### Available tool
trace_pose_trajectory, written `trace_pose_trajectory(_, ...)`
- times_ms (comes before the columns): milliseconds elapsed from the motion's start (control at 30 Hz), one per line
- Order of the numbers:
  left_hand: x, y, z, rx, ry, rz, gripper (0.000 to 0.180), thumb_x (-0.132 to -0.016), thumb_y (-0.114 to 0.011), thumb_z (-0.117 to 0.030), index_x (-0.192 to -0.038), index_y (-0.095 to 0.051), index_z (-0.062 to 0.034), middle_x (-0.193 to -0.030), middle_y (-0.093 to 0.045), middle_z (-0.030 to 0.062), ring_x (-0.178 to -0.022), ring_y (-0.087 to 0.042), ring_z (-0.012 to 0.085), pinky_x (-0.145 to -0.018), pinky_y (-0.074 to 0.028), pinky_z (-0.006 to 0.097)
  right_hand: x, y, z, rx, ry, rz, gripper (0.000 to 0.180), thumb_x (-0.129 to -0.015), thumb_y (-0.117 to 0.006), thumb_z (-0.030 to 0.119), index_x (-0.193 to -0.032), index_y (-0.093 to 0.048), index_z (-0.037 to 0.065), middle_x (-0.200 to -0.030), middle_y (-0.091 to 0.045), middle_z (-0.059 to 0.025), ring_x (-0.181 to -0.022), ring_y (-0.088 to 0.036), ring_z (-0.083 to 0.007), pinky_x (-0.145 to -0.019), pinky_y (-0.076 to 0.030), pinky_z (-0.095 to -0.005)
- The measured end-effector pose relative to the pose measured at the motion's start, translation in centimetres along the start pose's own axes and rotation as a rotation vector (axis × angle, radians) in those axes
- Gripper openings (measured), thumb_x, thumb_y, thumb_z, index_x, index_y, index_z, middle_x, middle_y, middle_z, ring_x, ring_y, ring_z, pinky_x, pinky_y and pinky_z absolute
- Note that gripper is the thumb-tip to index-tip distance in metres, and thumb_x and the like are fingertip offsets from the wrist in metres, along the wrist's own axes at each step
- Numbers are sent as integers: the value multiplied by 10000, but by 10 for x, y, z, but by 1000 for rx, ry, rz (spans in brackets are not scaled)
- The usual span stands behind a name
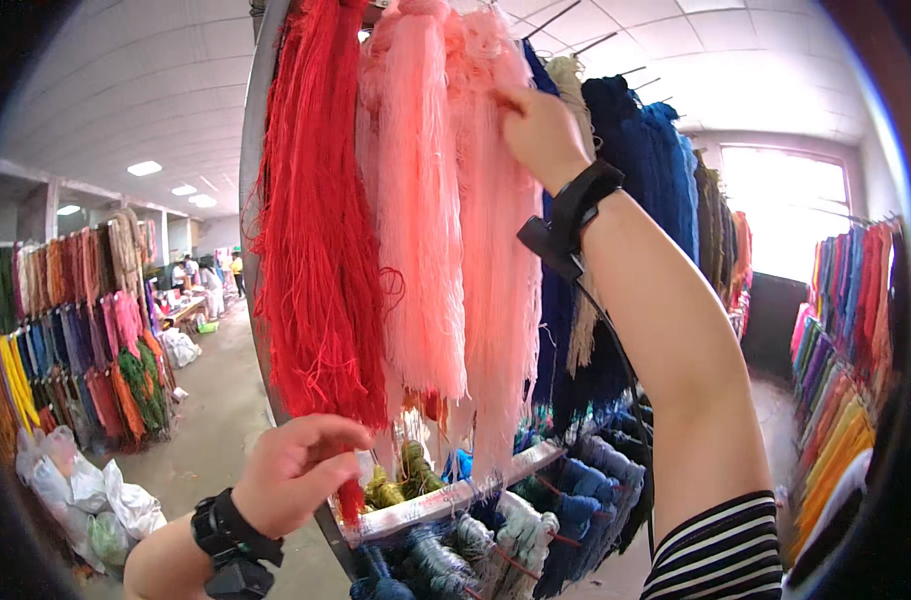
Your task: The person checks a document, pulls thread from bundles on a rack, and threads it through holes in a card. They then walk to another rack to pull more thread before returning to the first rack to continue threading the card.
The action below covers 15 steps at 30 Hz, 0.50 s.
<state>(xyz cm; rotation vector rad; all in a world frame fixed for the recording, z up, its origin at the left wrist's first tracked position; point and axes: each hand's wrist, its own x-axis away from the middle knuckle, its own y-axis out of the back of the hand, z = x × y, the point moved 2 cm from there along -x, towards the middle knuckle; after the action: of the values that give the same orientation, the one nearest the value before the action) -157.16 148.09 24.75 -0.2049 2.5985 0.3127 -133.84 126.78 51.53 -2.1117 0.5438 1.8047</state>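
A long hank of red yarn (pixel 321 220) hangs at the front of the rack. Just to its right hang pink yarn hanks (pixel 419 230), loose and tangled near their tops. My right hand (pixel 544 132) is raised to the upper right of the pink yarn, fingers curled in against its strands; the fingertips are partly hidden. Low by the bottom end of the red hank is my left hand (pixel 296 470), its thumb and forefinger apart with no yarn gripped between them. Both wrists wear black straps with small devices.
Dark blue hanks (pixel 626 150) hang on prongs behind the pink ones. Below, a white rack bar (pixel 456 500) crosses above several blue and grey skeins (pixel 586 490). Yarn racks (pixel 76 330) line the left, with white plastic bags (pixel 86 490) beneath. Other people work at a far table.
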Motion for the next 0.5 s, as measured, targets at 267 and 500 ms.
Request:
trace_pose_trajectory(267,-93,-85,-74,-410,-292,-18,316,-898,-602,-100,-1183,-539,19,-1047,-623,77,-867,-610,105,-747,-513,259,-28,-10,-96,-627,-324,-35,276,-874,-602,111,-1118,-623,-15,-988,-650,-72,-847,-604,-159,-767,-479,-281)
trace_pose_trajectory(500,-207,-105,-113,-539,-564,-340,362,-908,-608,-189,-1189,-544,29,-1049,-617,83,-846,-588,103,-733,-505,259,-29,-11,-104,-820,-349,-74,267,-855,-638,103,-1096,-615,-9,-951,-640,-69,-785,-577,-136,-708,-465,-262)
